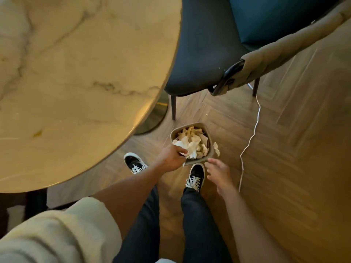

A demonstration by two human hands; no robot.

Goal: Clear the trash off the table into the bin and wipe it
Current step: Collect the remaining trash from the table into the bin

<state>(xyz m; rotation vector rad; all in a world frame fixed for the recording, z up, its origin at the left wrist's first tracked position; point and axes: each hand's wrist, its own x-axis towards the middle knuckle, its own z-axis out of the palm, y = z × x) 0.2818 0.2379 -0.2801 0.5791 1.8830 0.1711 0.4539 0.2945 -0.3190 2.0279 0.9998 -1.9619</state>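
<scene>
A small beige bin (197, 125) stands on the wooden floor below the table, heaped with crumpled paper (191, 136). My left hand (171, 156) is at the bin's near left rim, fingers closed on a white crumpled tissue (187, 149) on top of the heap. My right hand (218, 172) hovers just right of the bin's near corner, fingers spread and holding nothing. One scrap of paper (216, 148) lies on the floor against the bin's right side. The round marble table (76, 82) fills the upper left, with a small yellowish stain (37, 133) near its front.
A dark blue chair (205, 44) with a beige padded back (281, 54) stands beyond the bin. A white cable (252, 135) runs across the floor to the right. My two dark sneakers (196, 176) stand just before the bin. The table's gold base (155, 118) is left of it.
</scene>
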